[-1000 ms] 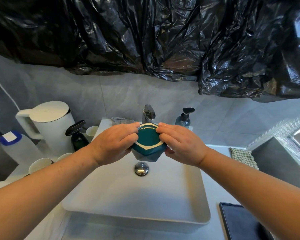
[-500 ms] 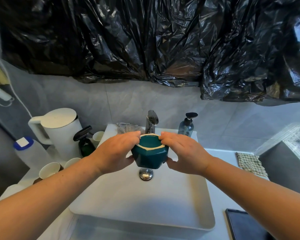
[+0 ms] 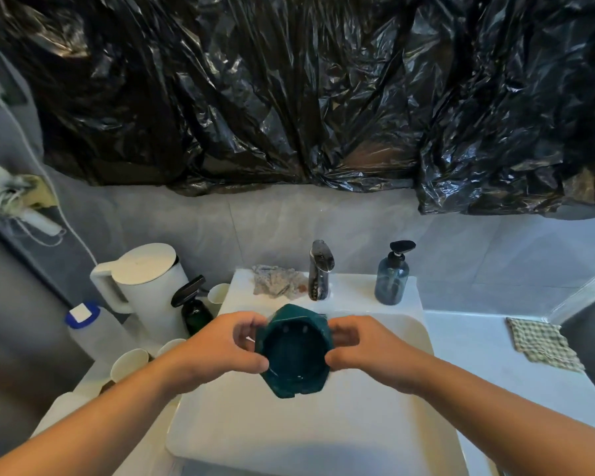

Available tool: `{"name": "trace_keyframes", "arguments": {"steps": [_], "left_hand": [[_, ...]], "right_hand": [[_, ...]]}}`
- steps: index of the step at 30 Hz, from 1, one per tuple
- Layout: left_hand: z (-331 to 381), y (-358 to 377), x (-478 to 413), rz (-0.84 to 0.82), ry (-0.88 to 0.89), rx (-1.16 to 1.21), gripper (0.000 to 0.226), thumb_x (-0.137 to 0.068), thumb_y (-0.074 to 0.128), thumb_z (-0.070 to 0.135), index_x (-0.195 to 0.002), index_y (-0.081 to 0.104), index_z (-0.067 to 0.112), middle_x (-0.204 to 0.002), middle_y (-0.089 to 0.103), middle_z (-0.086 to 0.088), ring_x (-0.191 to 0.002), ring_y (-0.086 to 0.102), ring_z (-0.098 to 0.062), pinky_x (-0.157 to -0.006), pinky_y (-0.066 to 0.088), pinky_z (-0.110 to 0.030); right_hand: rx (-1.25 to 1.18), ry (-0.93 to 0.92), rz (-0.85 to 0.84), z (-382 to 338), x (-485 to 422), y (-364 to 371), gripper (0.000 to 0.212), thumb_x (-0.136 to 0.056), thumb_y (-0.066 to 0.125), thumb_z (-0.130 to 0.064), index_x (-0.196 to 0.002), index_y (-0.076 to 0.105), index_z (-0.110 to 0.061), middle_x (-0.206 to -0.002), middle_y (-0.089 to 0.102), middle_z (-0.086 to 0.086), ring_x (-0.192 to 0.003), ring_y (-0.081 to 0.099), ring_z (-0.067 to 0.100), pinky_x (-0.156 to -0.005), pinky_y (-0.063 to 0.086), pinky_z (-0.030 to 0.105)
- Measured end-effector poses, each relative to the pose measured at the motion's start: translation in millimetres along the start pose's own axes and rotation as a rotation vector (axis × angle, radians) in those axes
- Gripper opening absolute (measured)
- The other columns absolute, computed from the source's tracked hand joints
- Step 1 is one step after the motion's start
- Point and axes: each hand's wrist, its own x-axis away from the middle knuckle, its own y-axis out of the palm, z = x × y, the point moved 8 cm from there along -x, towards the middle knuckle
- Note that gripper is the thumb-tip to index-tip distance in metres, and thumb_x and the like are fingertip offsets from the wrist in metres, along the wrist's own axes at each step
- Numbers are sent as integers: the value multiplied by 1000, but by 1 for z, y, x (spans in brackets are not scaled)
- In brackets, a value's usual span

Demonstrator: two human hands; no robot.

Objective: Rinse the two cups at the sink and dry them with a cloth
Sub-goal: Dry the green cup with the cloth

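Over the white sink (image 3: 375,441), left hand (image 3: 217,348) and right hand (image 3: 368,352) grip the teal cup (image 3: 294,355) between them

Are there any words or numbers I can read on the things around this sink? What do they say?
No words, brands or numbers can be read anywhere.
Pale plastic jug with a blue cap: the white patch on its cap is too blurred to show any text.
Translucent blue pump bottle: no label shows.
Dark teal faceted cup, gripped by the left hand and right hand: no writing shows.
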Motion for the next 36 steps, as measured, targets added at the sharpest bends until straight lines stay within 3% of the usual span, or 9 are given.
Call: {"name": "trace_keyframes", "arguments": {"steps": [4,8,11,17,23,25,28,32,36], "left_hand": [[-38,-8,0,0,-138,278,72,-59,78,36,-122,62,6,-115,73,-17,-101,72,-34,-86,60,-50],[-85,-13,0,8,-241,561,52,-77,67,28,-123,63,5,-113,73,-23,-88,73,-35,-68,61,-42],[-125,-34,-3,96,-301,641,66,-67,71,32,-124,61,1,-119,67,-29,-90,70,-39,-55,58,-37],[-177,-75,-20,202,-329,667,59,-62,67,26,-117,60,5,-110,70,-22,-91,71,-35,-51,56,-36],[-193,-95,-45,257,-315,713,51,-64,67,26,-112,61,9,-110,67,-21,-99,67,-38,-62,60,-42],[-196,-99,-49,249,-309,701,49,-69,70,24,-115,61,11,-111,68,-19,-99,68,-35,-65,60,-42],[-202,-106,-51,250,-306,684,28,-90,66,16,-118,61,11,-113,68,-19,-101,68,-34,-66,60,-40],[-203,-112,-50,267,-299,677,18,-95,58,12,-112,62,14,-110,69,-17,-101,67,-34,-63,58,-39],[-197,-110,-45,302,-259,705,20,-94,59,11,-113,61,16,-112,67,-15,-101,66,-34,-65,57,-39]], "right_hand": [[-217,193,-48,23,-22,24,53,-67,68,-30,-105,65,6,-88,69,17,-80,66,26,-83,59,42],[-312,344,-9,44,-49,53,44,-78,59,-32,-109,64,0,-90,72,16,-78,69,25,-79,58,36],[-228,444,-54,55,-75,72,38,-92,57,-36,-108,68,-4,-91,73,13,-79,69,25,-80,58,36],[505,336,313,46,-168,49,37,-98,51,-34,-103,65,0,-102,66,9,-90,61,24,-85,51,42],[1113,225,491,60,-274,16,55,-95,46,-12,-149,35,-14,-146,45,18,-128,47,42,-101,48,53],[1166,325,498,77,-289,4,61,-95,49,-16,-152,27,-16,-141,49,19,-127,46,41,-99,48,54],[1272,393,495,76,-293,-3,35,-93,52,-18,-126,58,-8,-108,64,14,-99,59,33,-77,49,40],[809,291,572,58,-268,11,29,-93,57,-33,-88,69,-7,-81,66,13,-75,61,29,-61,46,33],[62,294,597,60,-207,38,26,-91,60,-27,-96,62,-1,-90,66,15,-81,63,27,-74,53,44]]}}
